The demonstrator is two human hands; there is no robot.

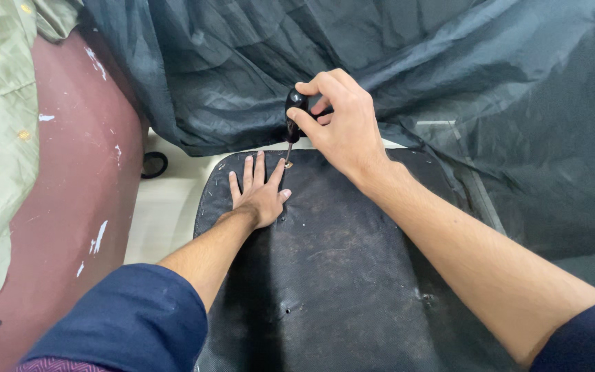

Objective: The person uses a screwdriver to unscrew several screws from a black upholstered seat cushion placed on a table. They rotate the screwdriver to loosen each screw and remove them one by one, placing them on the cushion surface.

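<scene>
**Watch those fingers next to the tip**

Your right hand [342, 127] is clenched round the black-handled screwdriver [293, 117], tip on a fastener [288, 164] near the black panel's [339, 275] far edge. Your left hand [259, 193] lies flat, fingertips beside that fastener; I reckon a slip stabs them.

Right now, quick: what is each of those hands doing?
Left hand: open, fingers spread, pressed flat on the black panel.
Right hand: closed around the black handle of a screwdriver, tip down on the panel.

Even, soft indoor light, sharp focus throughout.
Faint sheen on the dark cover sheet [394, 62]; soft shadow under the left hand [259, 193]; slight wide-angle stretch toward the frame edges.
</scene>
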